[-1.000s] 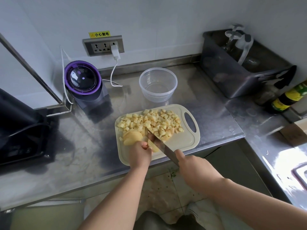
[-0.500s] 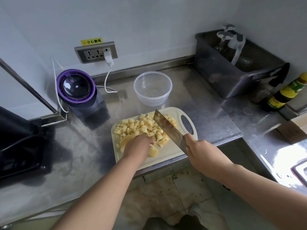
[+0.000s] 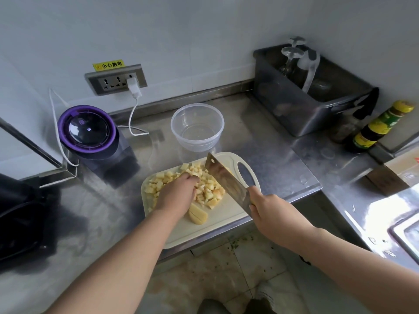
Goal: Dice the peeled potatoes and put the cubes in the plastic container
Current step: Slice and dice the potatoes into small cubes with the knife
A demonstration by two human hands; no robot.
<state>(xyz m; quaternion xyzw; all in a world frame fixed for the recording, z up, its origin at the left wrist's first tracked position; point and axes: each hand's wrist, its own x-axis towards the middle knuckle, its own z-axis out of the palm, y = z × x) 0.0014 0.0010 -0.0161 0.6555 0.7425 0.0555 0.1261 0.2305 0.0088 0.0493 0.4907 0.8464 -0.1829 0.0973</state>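
Note:
A pile of potato cubes lies on the cream cutting board. My left hand rests palm down on the pile, its fingers curved over the cubes. Just behind that hand lies an uncut sliced potato piece. My right hand grips the handle of a cleaver, whose blade stands tilted against the right side of the pile. The clear plastic container stands behind the board with nothing in it.
A purple-lidded appliance stands at the left, its white cable plugged into the wall socket. A dark bin and sauce bottles are at the right. The steel counter edge runs just under the board.
My left hand moved off the uncut potato piece and onto the cube pile. The cleaver lifted from cutting and swung up to the pile's right side.

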